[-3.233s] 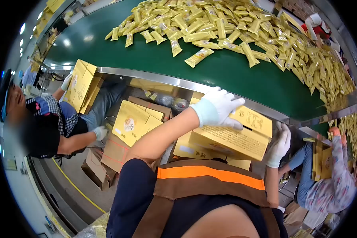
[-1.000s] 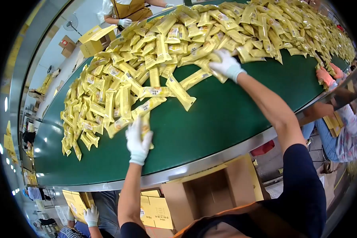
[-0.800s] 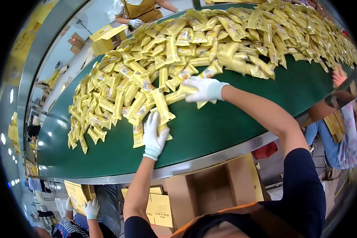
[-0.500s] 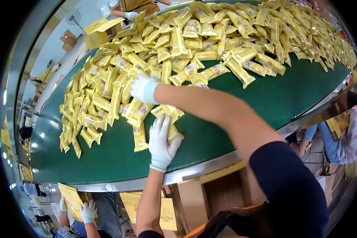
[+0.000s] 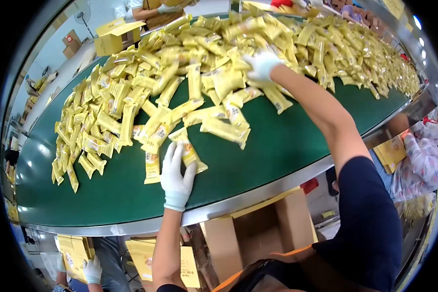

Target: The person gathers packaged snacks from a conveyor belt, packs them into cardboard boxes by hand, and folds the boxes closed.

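Observation:
My left hand [image 5: 176, 176], in a white glove, rests on the green belt [image 5: 277, 141] near its front edge. Its fingers are stretched out and the hand is open, touching a yellow sealed packet [image 5: 190, 153] beside it. Farther right, my right hand [image 5: 263, 65], also gloved, reaches over the large heap of yellow packets [image 5: 219, 44]. Motion smears its fingers, so I cannot tell whether they grip anything. Between the hands, several packets lie loose, among them a long yellow packet [image 5: 225, 131].
Below the belt's metal rim [image 5: 238, 200] stands an open cardboard box [image 5: 260, 228]. At lower left, another person's gloved hands hold yellow cartons [image 5: 75, 255]. A co-worker [image 5: 163, 12] stands across the belt, near an open yellow box [image 5: 117, 36]. Another person [image 5: 418, 165] is at right.
My right hand has moved right and farther over the heap. Several packets now lie spread on the belt in front of it. My left hand stays near the front edge, beside a packet.

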